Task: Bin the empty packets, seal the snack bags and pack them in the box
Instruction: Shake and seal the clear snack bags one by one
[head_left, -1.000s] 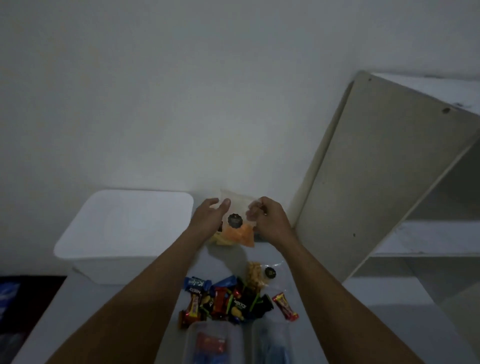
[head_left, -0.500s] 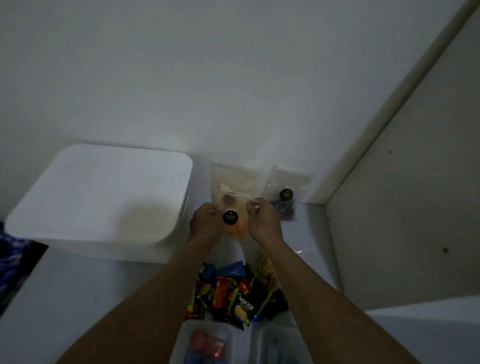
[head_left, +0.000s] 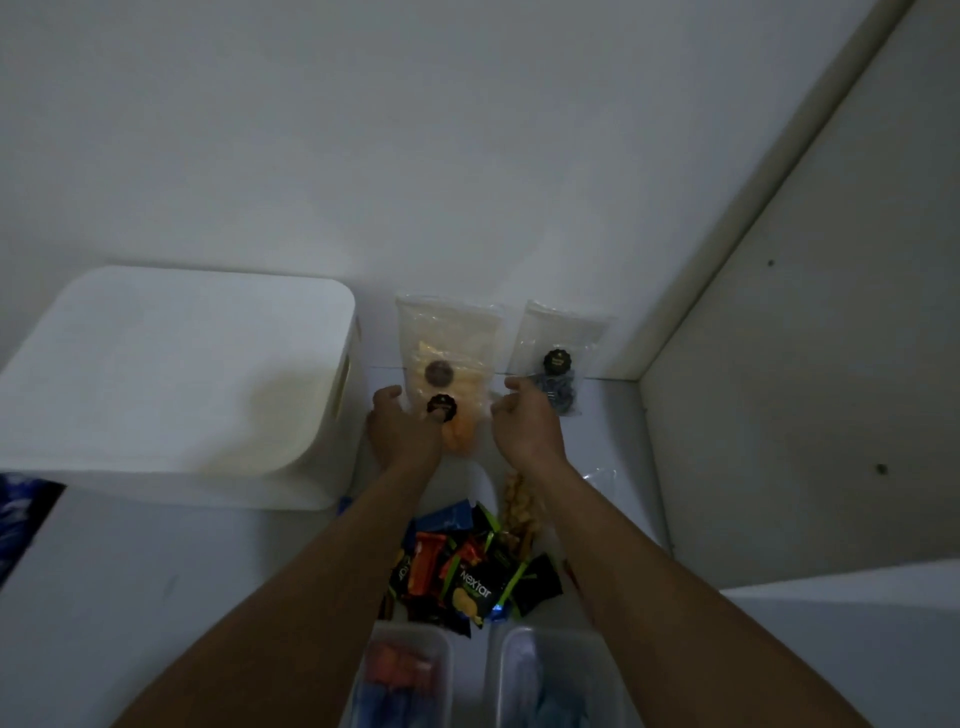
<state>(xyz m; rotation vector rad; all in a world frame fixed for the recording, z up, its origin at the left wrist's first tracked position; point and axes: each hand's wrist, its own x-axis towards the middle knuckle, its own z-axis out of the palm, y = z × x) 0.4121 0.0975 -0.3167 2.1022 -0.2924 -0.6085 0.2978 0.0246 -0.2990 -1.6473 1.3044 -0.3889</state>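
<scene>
A clear bag of orange snacks (head_left: 460, 436) with a black round sticker stands on the white table (head_left: 130, 597), close to the wall. My left hand (head_left: 402, 428) grips its left top corner. My right hand (head_left: 524, 423) is curled at its clear right edge. Right behind it a bag of pale yellow snacks (head_left: 449, 338) leans on the wall, and a bag of dark snacks (head_left: 558, 358) leans to its right. The white box (head_left: 176, 374), lid on, sits to the left of my hands.
A pile of small coloured packets (head_left: 467, 577) lies between my forearms, with a bag of brown snacks (head_left: 519, 512) beside it. Two clear tubs (head_left: 410, 670) (head_left: 561, 675) stand at the near edge. A beige shelf panel (head_left: 810, 364) closes off the right side.
The view has dropped and moved closer to the table. The orange bag came down from the air and now stands in front of the yellow bag. My hands have spread apart along its top.
</scene>
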